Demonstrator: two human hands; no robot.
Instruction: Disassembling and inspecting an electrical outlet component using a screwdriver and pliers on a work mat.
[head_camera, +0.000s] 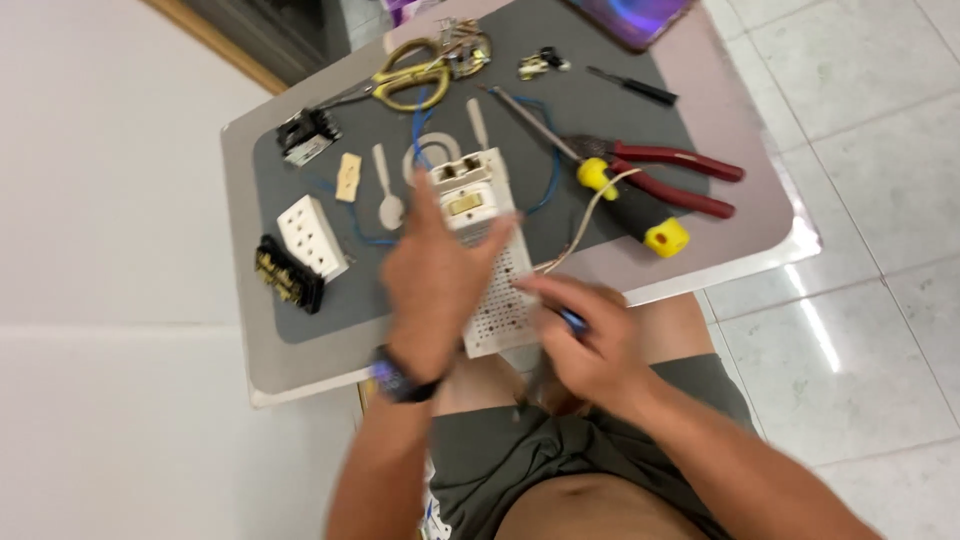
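A white perforated board (495, 265) with switch parts mounted on top lies tilted at the mat's (560, 100) near edge, gripped by the left hand (432, 285), while the right hand (580, 340) pinches a blurred blue-tipped tool (570, 320).

Perforated board (500, 300): white, dotted with rows of small holes
Switch block (465, 190): cream with a yellow rocker
Pliers (670, 175): red handles
Screwdriver (630, 210): black grip, yellow ends
Scissors (410, 75): yellow handles
Mat (330, 300): dark grey
Surface (265, 365): pale grey
Socket (312, 235): white
Wires (420, 130): blue
Watch (400, 382): black, purple face
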